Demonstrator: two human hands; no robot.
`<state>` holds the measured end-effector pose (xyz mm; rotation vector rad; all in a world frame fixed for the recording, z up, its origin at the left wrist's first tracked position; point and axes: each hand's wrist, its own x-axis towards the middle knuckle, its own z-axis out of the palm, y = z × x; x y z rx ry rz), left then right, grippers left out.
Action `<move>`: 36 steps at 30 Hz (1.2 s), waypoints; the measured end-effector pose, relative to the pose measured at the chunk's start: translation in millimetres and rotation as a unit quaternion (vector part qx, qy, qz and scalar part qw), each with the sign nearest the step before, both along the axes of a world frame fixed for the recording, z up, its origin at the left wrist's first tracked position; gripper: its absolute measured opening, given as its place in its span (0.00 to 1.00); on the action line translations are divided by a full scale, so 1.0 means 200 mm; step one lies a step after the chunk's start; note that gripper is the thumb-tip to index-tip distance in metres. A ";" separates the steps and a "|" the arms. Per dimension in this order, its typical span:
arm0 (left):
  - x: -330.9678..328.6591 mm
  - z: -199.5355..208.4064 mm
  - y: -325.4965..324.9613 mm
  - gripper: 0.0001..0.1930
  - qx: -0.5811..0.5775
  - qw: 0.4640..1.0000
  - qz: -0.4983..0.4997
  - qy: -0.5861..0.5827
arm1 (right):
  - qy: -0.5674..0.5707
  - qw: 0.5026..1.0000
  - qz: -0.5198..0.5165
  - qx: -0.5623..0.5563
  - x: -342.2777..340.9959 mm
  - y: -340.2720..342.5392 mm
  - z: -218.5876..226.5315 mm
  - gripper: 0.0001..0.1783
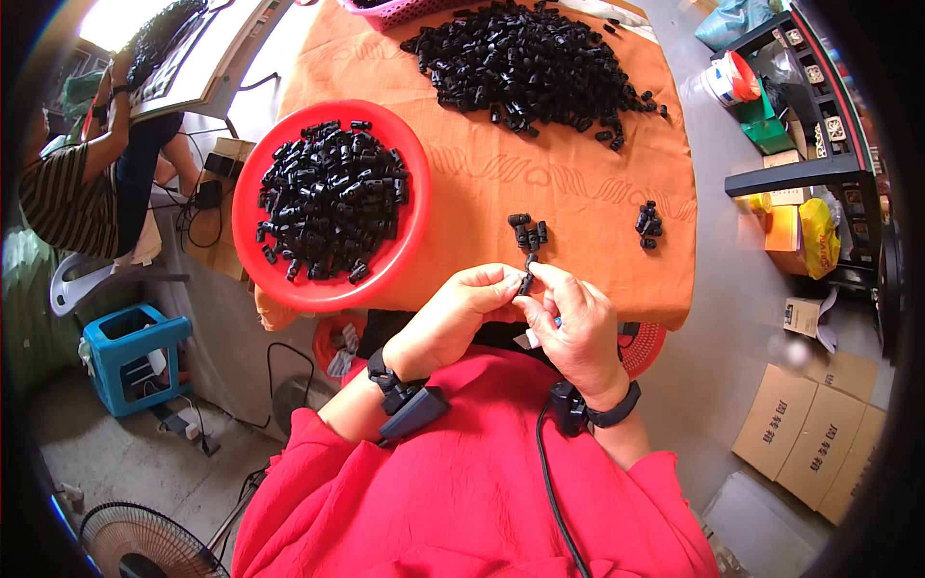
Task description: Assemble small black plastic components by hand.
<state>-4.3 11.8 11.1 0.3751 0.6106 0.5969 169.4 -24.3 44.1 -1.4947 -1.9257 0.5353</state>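
Close to the near edge of the orange-covered table (578,183), my two hands meet over a small black plastic fitting (526,282). My left hand (462,306) pinches it between thumb and fingertips. My right hand (581,337) is closed at the fitting's other side, and a pale flat piece with a bit of blue, too hidden to name, shows under its fingers. Just beyond lie several loose fittings (528,233), and another small cluster (648,225) lies to the right. A red basin (416,241) full of similar black fittings stands to the left.
A large heap of black fittings (525,67) covers the table's far side, beside a pink basket (409,12). Another person (82,183) works at a table at far left, near a blue stool (135,356). Shelving (795,178) and cardboard boxes (809,433) stand at right.
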 end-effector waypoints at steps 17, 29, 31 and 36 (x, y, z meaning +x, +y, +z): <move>-0.01 -0.03 -0.03 0.08 -0.001 1.000 -0.016 0.014 | 0.240 0.954 -0.043 -0.172 -0.02 -0.02 0.03 0.11; -0.01 -0.05 -0.04 0.10 0.017 0.999 0.008 -0.038 | 0.154 0.979 0.001 -0.130 0.00 -0.01 0.06 0.17; 0.00 -0.05 -0.05 0.10 0.031 0.999 0.007 -0.030 | 0.177 0.973 -0.005 -0.145 0.00 -0.01 0.09 0.14; 0.01 0.01 -0.06 0.11 0.059 0.998 0.010 0.001 | 0.143 0.984 -0.019 -0.104 0.02 0.01 0.05 0.09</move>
